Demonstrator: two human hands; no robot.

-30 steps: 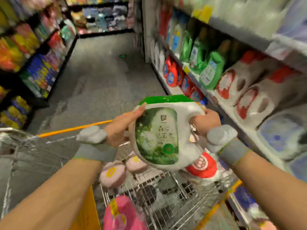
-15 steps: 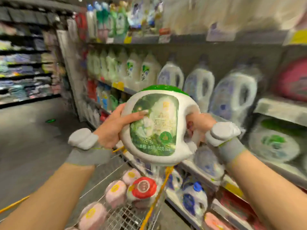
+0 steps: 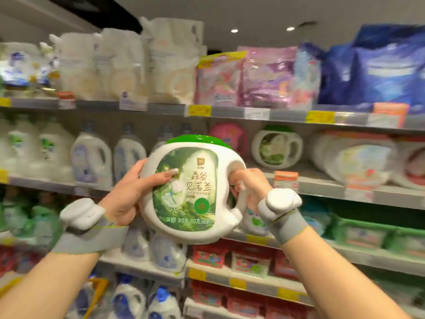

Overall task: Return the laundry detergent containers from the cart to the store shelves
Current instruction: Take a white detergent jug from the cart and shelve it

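A round white detergent tub (image 3: pixel 197 203) with a green lid and a green label is held up in front of the shelves. My left hand (image 3: pixel 131 192) cups its left side, thumb lying across the label. My right hand (image 3: pixel 249 187) grips the tub's white handle on the right, fingers curled through it. A matching tub (image 3: pixel 276 147) with the same green label stands on the middle shelf (image 3: pixel 322 184), just up and right of the held one. The cart is out of view except for a yellow edge (image 3: pixel 99 286) at the bottom left.
White bottles (image 3: pixel 92 155) line the middle shelf to the left. Refill bags (image 3: pixel 264 77) in white, pink and blue fill the top shelf. Red boxes (image 3: pixel 248 261) and blue-capped bottles (image 3: pixel 161 302) sit on the lower shelves. A pink tub (image 3: pixel 227 137) stands behind the held tub.
My view has swung up and right from the cart and aisle to face the shelves. Both hands raised the tub with the same hold; the cart has dropped out of sight.
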